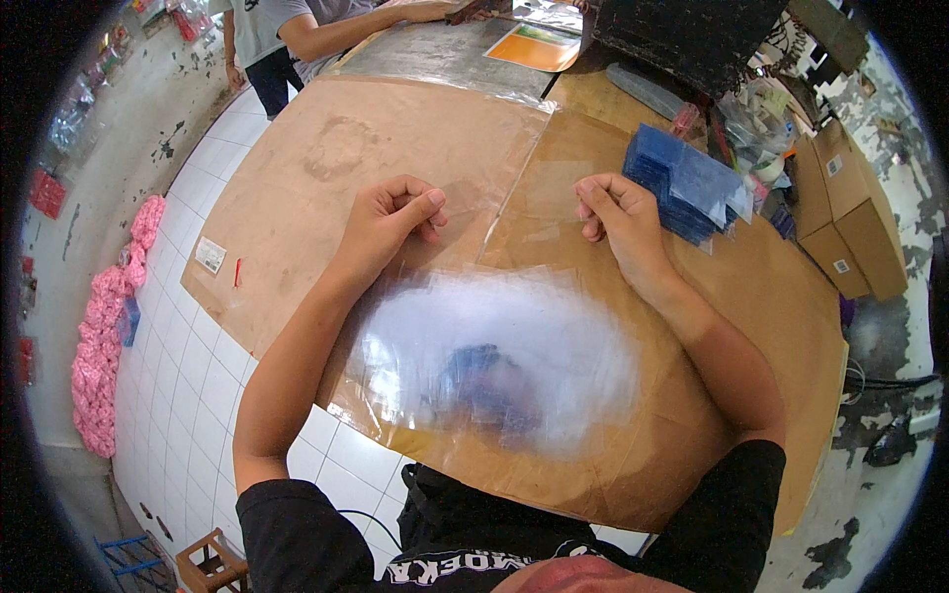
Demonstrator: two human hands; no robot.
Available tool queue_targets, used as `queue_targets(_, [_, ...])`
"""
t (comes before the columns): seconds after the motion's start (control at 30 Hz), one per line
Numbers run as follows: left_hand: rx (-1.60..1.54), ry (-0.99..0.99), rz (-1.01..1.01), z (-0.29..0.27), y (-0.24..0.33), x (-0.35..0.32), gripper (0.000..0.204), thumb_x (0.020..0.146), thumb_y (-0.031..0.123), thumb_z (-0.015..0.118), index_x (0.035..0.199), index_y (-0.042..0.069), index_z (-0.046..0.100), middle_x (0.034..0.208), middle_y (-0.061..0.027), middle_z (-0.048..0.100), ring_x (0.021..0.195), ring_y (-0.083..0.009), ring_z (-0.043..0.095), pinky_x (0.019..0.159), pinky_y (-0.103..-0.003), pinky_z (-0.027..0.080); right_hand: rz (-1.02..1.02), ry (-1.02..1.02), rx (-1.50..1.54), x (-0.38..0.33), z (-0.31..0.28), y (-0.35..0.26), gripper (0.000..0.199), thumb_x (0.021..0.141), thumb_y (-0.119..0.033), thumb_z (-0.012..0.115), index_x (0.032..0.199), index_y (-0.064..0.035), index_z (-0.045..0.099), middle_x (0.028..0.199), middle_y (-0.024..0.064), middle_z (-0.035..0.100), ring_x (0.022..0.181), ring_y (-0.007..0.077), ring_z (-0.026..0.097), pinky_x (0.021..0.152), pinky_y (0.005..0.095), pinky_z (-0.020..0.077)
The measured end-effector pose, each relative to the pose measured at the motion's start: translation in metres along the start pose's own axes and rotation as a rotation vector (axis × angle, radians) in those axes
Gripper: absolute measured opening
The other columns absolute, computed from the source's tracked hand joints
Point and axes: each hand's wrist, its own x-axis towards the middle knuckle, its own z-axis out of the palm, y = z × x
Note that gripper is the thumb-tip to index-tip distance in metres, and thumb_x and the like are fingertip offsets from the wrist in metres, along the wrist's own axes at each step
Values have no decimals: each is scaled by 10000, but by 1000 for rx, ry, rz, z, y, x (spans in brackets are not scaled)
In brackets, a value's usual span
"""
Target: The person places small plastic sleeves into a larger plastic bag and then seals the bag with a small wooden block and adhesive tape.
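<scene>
My left hand (388, 213) and right hand (628, 212) curl narrow, whether holding anything I cannot tell, beyond the near plastic sheets (568, 356).

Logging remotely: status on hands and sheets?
Left hand, right hand: apart, both curled, any hold unclear. Clear sheets spread on table. Blue stack beside right hand.

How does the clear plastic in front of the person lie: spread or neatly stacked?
Spread: the clear plastic forms a wide, overlapping patch on the brown table, with uneven edges.

Glossy clear plastic sheets (573, 346) lie spread, overlapping, on brown tabletop (603, 489).
</scene>
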Motion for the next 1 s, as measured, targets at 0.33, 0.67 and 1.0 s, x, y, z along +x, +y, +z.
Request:
queue_targets(0.33, [3,-3,16,1,0,-1,169,908,189,622,825,42,619,713,-19,623,595,-78,557,571,-220,450,-17,-9,0,0,0,0,235,932,-265,591,884,-40,642,716,-7,591,532,51,518,483,187,422])
queue_targets(0.67, [8,-8,25,0,-1,-1,171,912,187,617,825,40,617,708,-22,619,594,-80,551,569,-219,445,-8,-5,10,-1,0,0,233,935,-260,588,887,-40,644,717,-7,592,541,51,517,490,190,422])
queue_targets(1.0, [-16,-11,23,-1,-2,0,164,894,162,636,852,3,635,741,-48,651,590,-77,569,571,-207,457,-12,-1,-32,-1,-1,-1,227,934,-262,593,925,-42,647,734,0,605,547,52,527,493,192,425])
